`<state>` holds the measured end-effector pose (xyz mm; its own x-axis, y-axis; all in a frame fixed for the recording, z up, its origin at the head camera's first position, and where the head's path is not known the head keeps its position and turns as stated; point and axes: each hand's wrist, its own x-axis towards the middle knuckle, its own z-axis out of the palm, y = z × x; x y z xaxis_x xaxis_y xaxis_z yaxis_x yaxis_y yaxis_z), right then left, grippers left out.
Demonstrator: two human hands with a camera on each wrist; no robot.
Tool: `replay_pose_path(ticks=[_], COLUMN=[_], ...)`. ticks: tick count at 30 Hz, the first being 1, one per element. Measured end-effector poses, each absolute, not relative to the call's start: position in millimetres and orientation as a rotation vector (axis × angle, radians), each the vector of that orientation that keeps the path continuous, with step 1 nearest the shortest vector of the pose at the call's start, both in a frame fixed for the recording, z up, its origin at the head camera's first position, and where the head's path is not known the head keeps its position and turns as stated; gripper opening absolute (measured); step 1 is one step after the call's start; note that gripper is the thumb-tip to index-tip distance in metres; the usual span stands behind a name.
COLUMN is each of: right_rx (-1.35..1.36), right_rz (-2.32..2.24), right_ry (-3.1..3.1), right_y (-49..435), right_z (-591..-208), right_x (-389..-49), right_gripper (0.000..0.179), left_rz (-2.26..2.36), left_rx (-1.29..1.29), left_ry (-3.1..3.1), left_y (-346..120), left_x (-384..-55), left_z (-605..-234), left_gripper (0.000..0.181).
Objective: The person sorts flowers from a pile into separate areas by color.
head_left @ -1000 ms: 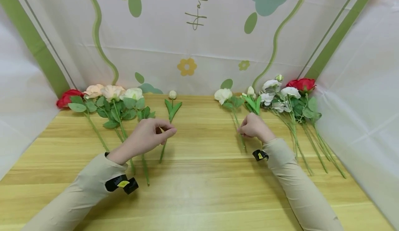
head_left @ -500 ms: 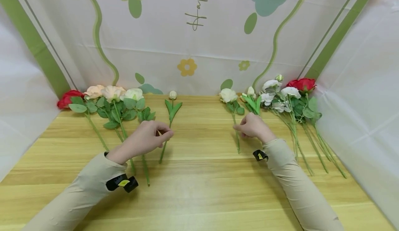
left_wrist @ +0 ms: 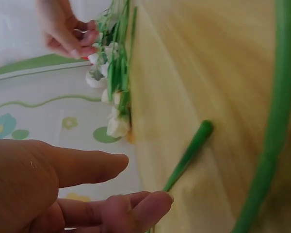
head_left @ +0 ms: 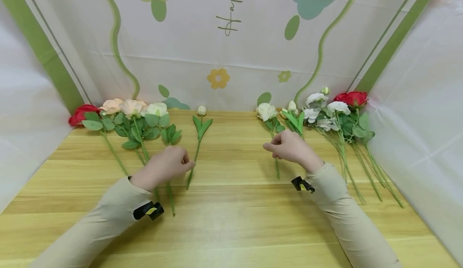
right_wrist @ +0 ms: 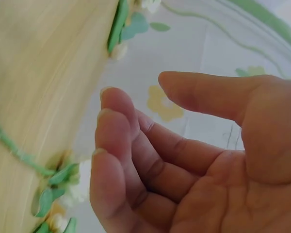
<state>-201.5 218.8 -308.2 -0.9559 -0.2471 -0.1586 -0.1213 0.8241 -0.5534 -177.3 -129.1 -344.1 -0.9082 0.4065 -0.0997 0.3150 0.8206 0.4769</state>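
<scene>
My left hand (head_left: 163, 168) is above the table near the stem of a white tulip (head_left: 199, 129), its thumb and fingers apart and holding nothing. In the left wrist view the end of a green stem (left_wrist: 190, 154) lies just past those fingers. Over the stem of a white rose (head_left: 267, 111) hovers my right hand (head_left: 288, 147), loosely bent with nothing in it. The right wrist view shows a gap between its thumb (right_wrist: 203, 92) and its fingers. Beside the white rose lies another pale tulip (head_left: 292, 107) with broad green leaves.
At the left lie a red flower (head_left: 84, 114), peach roses (head_left: 133, 108) and a cream rose (head_left: 156, 109). White flowers (head_left: 338, 107) and a red rose (head_left: 352, 98) are grouped at the right. A printed cloth (head_left: 181, 39) stands behind the wooden table (head_left: 231, 215).
The white rose shifted right and its stem straightened; my right hand then came off the stem, its fingers loosening. My left hand drew slightly down and left, away from the tulip's upper stem.
</scene>
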Motion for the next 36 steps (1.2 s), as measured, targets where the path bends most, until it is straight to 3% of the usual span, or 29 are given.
replay_pose_path(ticks=[5, 24, 29, 36], right_rx=[-0.356, -0.464, -0.479, -0.500], right_rz=[-0.862, -0.840, -0.862, -0.969], right_ry=[2.750, 2.754, 2.746, 2.737], right_y=[209.6, 198.0, 197.1, 195.2], right_z=[-304.5, -301.7, -302.7, -305.0], right_x=[-194.0, -181.6, -180.9, -181.8], right_gripper=[0.028, 0.026, 0.027, 0.025], left_rz=[0.603, 0.820, 0.892, 1.043], left_rx=[0.515, 0.521, 0.509, 0.455], left_ry=[2.825, 2.675, 2.610, 2.587], left_y=[-121.8, -133.4, -136.2, -132.2], left_x=[-174.4, -185.4, -189.4, -187.9], left_z=[-358.8, -357.5, -351.2, -342.5], left_gripper=[0.056, 0.051, 0.046, 0.018])
